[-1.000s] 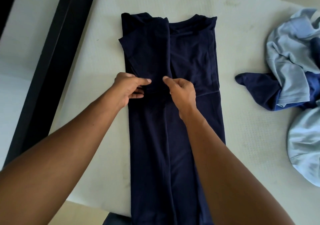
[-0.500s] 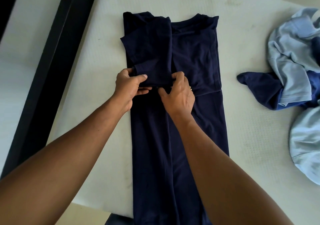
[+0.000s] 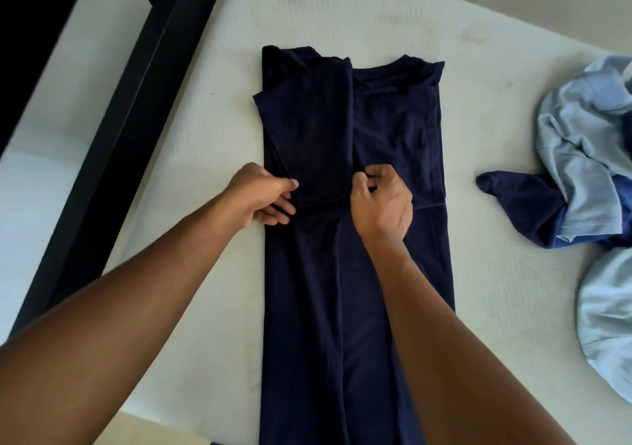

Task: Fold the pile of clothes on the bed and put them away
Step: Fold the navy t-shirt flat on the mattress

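Both hands pinched the hem of a folded-in sleeve: the left hand at its 7 o'clock corner, the right hand at 5 o'clock. The navy T-shirt lay flat, folded lengthwise, mid-mattress, with unfolded blue clothes heaped at 3 o'clock.

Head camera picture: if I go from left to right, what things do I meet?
black bed frame → left hand → right hand → pile of blue clothes. Both hands pinch the navy shirt, so it gets no place.
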A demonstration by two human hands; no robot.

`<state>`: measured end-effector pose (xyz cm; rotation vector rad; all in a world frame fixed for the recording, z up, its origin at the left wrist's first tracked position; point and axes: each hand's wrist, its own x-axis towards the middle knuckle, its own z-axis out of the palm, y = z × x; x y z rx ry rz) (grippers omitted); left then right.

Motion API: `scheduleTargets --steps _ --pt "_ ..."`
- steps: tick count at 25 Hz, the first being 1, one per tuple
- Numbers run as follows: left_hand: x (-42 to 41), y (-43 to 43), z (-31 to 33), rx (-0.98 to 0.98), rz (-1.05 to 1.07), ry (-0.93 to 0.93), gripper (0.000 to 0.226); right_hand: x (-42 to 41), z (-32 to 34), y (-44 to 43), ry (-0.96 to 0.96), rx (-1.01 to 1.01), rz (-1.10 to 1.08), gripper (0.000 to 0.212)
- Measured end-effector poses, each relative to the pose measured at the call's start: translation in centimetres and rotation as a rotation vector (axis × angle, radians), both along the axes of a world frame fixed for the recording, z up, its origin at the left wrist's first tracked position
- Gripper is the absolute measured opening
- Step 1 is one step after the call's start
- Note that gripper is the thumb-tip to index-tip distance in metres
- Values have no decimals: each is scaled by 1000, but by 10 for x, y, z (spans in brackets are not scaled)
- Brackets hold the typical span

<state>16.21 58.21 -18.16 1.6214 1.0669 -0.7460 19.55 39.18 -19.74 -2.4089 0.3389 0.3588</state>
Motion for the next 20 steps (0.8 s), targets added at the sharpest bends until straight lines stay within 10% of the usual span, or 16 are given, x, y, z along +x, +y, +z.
scheduleTargets --steps 6,11,14,17,20 --pt "71 40 -9 812 -340 -582 26 21 -1 2 169 109 41 11" --pt "112 55 -22 772 -689 -407 44 17 -6 4 193 119 47 21" --pt "117 63 -22 606 -476 -453 19 22 -9 4 268 162 72 28" --pt "115 70 -25 299 -261 -418 30 27 -12 2 332 201 71 30" --pt "113 79 -27 392 -204 -367 47 29 -14 -2 392 268 63 24"
